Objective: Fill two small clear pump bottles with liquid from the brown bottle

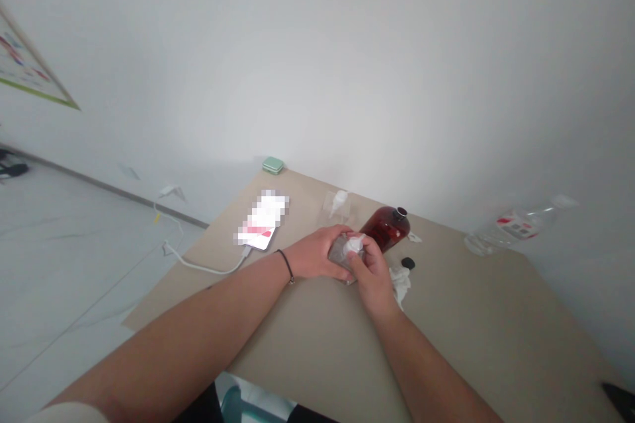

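My left hand (317,252) is closed around the sides of a clear, square-sided bottle (341,255) above the table. On its white cap (354,245), my right hand (373,274) grips with the thumb on top and the fingers on the far side. Just beyond the hands, a dark red-brown bottle (384,228) without a cap stands on the table. A black cap (408,263) and a crumpled white tissue (399,284) lie to the right of my right hand. Behind my left hand is a second clear container with a white top (339,199).
A lit phone (262,219) with a white charging cable (213,270) lies left on the beige table (317,344). A small green case (272,165) sits at the back corner. To the right, a clear plastic bottle (518,225) is by the wall (347,79).
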Action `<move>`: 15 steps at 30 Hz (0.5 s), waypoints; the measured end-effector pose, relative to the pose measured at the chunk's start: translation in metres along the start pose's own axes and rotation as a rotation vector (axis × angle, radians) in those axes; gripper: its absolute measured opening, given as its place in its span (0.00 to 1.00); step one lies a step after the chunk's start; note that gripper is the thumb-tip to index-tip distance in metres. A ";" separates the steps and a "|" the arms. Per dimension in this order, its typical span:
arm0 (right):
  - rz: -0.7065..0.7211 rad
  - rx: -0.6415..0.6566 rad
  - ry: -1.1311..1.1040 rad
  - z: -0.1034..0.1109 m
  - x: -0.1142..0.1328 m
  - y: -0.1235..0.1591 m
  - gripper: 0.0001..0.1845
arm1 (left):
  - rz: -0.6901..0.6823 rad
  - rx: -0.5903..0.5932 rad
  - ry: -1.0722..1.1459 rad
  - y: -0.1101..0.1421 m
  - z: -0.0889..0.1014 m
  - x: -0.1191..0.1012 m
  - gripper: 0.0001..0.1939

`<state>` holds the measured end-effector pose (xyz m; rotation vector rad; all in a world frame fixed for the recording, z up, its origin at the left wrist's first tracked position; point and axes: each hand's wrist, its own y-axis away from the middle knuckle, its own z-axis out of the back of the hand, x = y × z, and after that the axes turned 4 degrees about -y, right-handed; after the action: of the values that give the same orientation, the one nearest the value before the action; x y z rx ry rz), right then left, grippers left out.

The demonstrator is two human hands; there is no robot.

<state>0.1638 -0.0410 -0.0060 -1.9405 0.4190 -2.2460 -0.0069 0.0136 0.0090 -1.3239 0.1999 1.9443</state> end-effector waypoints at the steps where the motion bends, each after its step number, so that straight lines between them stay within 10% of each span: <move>1: 0.015 0.009 0.011 0.001 0.001 0.000 0.14 | -0.009 -0.001 0.005 0.000 0.000 0.000 0.43; 15: -0.045 -0.060 -0.074 -0.003 -0.003 -0.002 0.17 | -0.004 0.004 -0.028 0.000 -0.003 0.002 0.45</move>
<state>0.1616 -0.0376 -0.0082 -2.0757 0.4431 -2.2045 -0.0051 0.0126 0.0058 -1.2935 0.1872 1.9571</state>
